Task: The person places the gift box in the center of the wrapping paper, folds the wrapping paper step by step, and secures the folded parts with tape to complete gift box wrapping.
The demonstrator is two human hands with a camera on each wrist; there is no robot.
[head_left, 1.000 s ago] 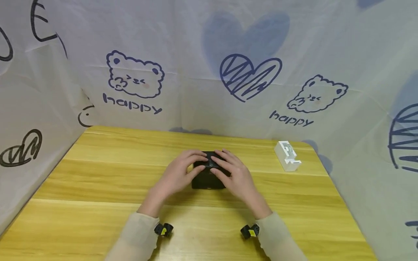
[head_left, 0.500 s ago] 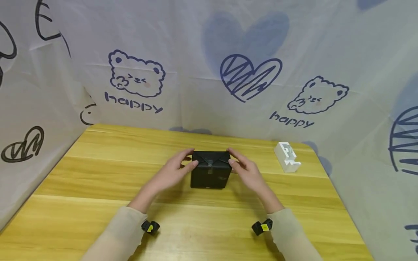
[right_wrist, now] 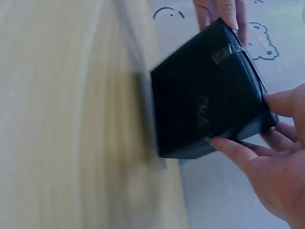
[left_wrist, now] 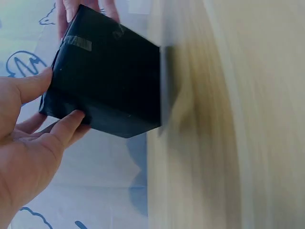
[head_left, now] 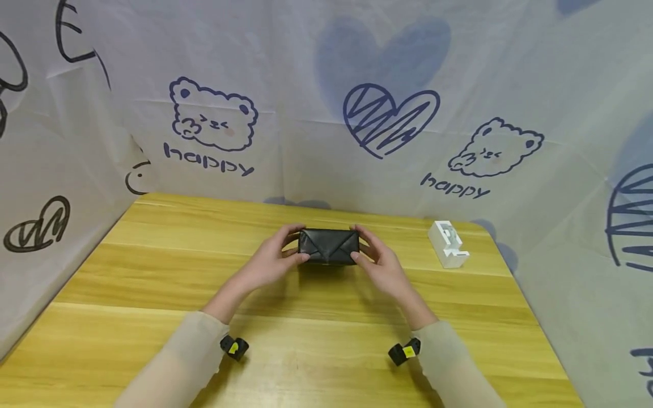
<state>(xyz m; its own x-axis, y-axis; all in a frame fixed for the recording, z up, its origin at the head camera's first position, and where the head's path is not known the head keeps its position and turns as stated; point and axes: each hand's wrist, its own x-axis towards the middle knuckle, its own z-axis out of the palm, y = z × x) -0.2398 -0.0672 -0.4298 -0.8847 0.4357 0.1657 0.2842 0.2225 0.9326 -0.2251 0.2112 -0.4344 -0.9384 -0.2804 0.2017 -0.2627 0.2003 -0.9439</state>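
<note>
A box wrapped in black paper point(head_left: 328, 247) is between my two hands, its end with the folded triangular flap facing up in the head view. My left hand point(head_left: 271, 262) grips its left side, thumb near the front edge and fingers behind. On the right side my right hand point(head_left: 384, 266) grips it the same way. A strip of clear tape point(left_wrist: 77, 43) shows on the near face in the left wrist view, close to the thumb end. Whether the box's lower end touches the table, I cannot tell.
A small white tape dispenser point(head_left: 449, 245) stands at the right rear of the wooden table point(head_left: 316, 357). Behind the table's far edge hangs a white cloth point(head_left: 301, 68) with blue drawings, and cloth closes off both sides too.
Both hands have moved from the top of the box out to its sides and gripped it. The box has since turned, so its front face is mostly out of sight in the head view.
</note>
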